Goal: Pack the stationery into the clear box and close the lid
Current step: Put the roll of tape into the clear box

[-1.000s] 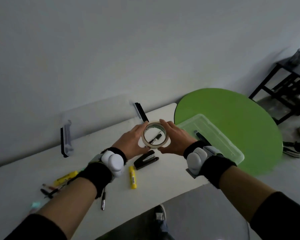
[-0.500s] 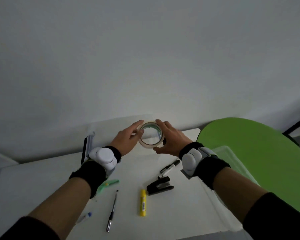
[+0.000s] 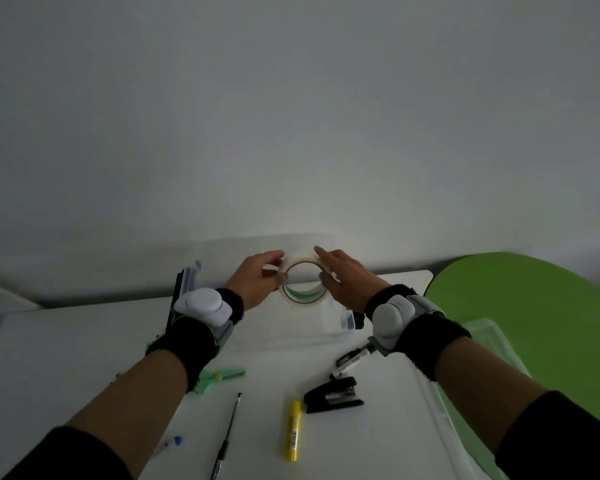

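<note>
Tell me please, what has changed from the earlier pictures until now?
Both hands, left and right, carried the tape roll forward, from above the stapler to over the clear box by the wall. The head camera also turned, so the table items shifted in view. Unchanged: both hands keep hold of the roll; stapler, yellow glue stick and pen lie unpacked.

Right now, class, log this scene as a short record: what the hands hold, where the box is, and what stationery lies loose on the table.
held item: tape roll, gripped between left hand and right hand
position: above the clear box
box lid: off, lying at right
loose on white table: green scissors, pen, yellow glue stick, black stapler, marker
packing: unfinished
</note>
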{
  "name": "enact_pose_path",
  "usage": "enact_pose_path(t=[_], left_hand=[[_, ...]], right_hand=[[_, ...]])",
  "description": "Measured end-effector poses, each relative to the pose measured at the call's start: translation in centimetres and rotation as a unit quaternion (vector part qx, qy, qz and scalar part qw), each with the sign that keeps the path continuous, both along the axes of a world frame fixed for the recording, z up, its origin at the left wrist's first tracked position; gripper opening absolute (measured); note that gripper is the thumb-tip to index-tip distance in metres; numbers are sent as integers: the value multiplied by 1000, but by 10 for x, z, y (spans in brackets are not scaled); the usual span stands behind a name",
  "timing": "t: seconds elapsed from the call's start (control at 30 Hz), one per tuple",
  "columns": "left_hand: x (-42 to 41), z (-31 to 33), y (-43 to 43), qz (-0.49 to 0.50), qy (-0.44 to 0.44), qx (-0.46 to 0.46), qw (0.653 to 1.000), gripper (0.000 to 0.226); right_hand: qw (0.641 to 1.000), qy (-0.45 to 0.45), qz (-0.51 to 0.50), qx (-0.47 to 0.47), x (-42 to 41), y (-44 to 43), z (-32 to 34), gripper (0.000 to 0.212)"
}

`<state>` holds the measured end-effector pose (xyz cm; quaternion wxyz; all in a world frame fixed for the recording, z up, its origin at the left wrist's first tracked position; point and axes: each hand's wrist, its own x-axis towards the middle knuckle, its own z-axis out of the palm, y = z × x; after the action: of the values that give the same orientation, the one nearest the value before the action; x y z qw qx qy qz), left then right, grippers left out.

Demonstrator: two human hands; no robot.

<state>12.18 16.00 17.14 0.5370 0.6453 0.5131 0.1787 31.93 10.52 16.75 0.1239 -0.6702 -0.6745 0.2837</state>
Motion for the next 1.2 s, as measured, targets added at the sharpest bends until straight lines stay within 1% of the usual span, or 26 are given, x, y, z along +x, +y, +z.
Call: enact_pose_path(t=[0.13,0.33,0.43,0.53,0.63,0.73,0.83,0.93,1.03,1.2], left_hand=[[2,-19,27,-47,57,49,996,49],[5,-49,48,-71,76,83,991,49],[6,-70,54,-66,88,80,991,49],[6,-89,62,-107,149,109,977,49],[8,-105,72,-134,188,121,965,49],[13,-117,77,-156,222,115,956,48],[21,-133,85,-178,237,106,949,48],[26,-145,89,-196,251,122,940,45],[25,-154,90,-213,267,145,929,42],[20,-160,93,-234,284,175,913,32]], right_hand=[[999,-28,14,-22,0,23,-12,55],[998,-54,17,-36,-4,45,-25,54],[992,-120,37,-25,-10,54,-40,49],[971,-219,90,-13,-16,64,-57,39],[957,-268,107,-28,-21,73,-68,33],[956,-275,93,-43,-28,81,-74,29],[955,-281,72,-54,-29,93,-82,27],[961,-258,59,-81,-28,99,-85,28],[965,-241,54,-86,-27,102,-89,32],[962,-255,60,-74,-23,107,-89,29]])
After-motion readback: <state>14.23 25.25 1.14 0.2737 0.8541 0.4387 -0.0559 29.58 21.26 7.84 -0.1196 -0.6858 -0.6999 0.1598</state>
